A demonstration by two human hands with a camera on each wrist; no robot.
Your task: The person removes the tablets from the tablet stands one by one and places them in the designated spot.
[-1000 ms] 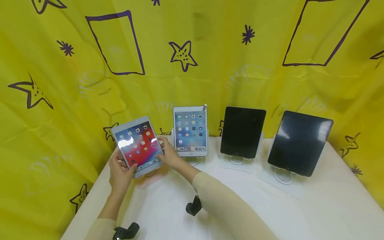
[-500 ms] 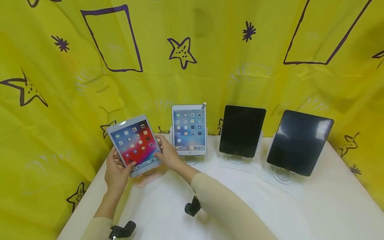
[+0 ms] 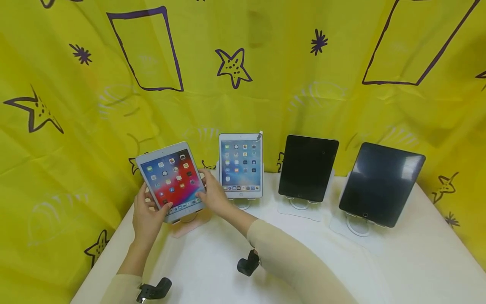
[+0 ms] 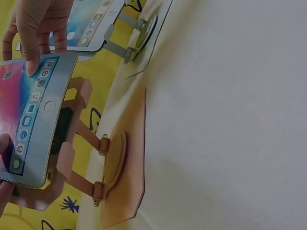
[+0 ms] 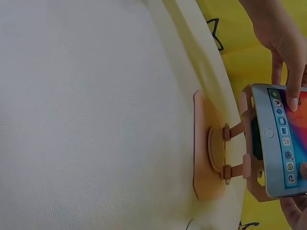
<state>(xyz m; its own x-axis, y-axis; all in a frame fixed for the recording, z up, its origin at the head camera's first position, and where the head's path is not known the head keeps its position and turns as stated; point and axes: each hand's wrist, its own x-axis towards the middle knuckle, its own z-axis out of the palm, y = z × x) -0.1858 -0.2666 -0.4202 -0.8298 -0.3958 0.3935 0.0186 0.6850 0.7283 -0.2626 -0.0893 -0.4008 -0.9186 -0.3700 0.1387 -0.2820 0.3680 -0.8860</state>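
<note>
A white tablet [image 3: 175, 169] with a lit red and blue home screen is held between both hands at the left of the table. My left hand [image 3: 148, 215] grips its lower left side, thumb on the front and fingers round the edge behind. My right hand [image 3: 215, 192] holds the lower right side the same way, thumb over the screen. Behind the tablet, a pink folding tablet stand [image 4: 132, 179] rises on two hinged arms. In the right wrist view the tablet's home-button end lies close in front of the stand's cradle [image 5: 246, 165], beside its support lips.
Just right stands a white tablet [image 3: 241, 162] with a lit blue screen on a white stand. Two dark-screened tablets, one black [image 3: 308, 169] and one larger [image 3: 381, 183], lean on stands farther right. A yellow curtain [image 3: 273, 105] hangs behind the white table [image 3: 303, 253].
Both hands have shifted the tablet slightly up and to the left, and the screen glare is gone. The head view has shifted a little. The other tablets stay in place.
</note>
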